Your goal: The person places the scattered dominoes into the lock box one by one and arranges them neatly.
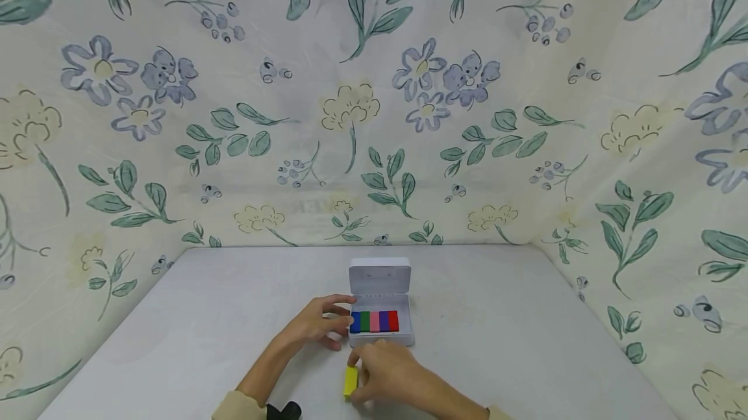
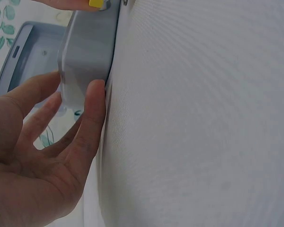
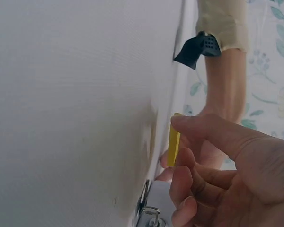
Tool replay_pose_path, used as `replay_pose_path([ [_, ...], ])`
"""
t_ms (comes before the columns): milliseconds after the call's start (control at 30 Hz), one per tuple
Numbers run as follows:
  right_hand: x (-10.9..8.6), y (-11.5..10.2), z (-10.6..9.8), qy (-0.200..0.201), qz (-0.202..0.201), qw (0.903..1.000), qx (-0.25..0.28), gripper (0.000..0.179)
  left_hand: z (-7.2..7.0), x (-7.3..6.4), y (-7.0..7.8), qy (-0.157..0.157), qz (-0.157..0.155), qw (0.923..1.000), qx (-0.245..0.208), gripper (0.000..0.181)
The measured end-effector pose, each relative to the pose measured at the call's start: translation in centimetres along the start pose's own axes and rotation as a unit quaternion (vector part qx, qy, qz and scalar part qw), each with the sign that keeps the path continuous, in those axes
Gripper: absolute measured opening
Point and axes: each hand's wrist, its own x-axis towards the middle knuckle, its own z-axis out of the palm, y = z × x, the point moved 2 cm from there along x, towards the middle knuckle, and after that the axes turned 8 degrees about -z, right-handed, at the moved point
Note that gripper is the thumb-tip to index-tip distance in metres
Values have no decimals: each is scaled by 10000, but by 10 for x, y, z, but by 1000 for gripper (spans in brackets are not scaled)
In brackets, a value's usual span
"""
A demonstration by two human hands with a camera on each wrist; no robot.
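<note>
A small white box (image 1: 407, 337) stands on the table with its hinged lid (image 1: 380, 275) raised. Inside, a row of coloured blocks (image 1: 374, 321) lies side by side: blue, green, pink, purple and red, toward the left of the box. My left hand (image 1: 321, 321) is at the box's left side, its loosely bent fingers resting against the wall (image 2: 87, 52). In front of the box, my right hand (image 1: 388, 368) pinches a yellow block (image 1: 350, 382) between thumb and fingers. In the right wrist view the yellow block (image 3: 173, 142) is held lengthwise between thumb and fingertips.
The white table (image 1: 497, 322) runs back to a floral-patterned cloth (image 1: 374, 115), which also hangs at both sides. A black strap (image 1: 284, 411) is at the left wrist, by the beige sleeve (image 1: 239, 407). A metal clasp (image 3: 152, 210) shows on the box front.
</note>
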Motion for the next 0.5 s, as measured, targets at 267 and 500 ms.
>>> replay_pose_path([
  [267,-3,6,-10,90,-6,9989,461,36,0,2,-1,-52,12,10000,-16,51],
  [500,-6,13,-22,332,-202,9991,171,36,-1,1,-2,-75,2,10000,-29,51],
])
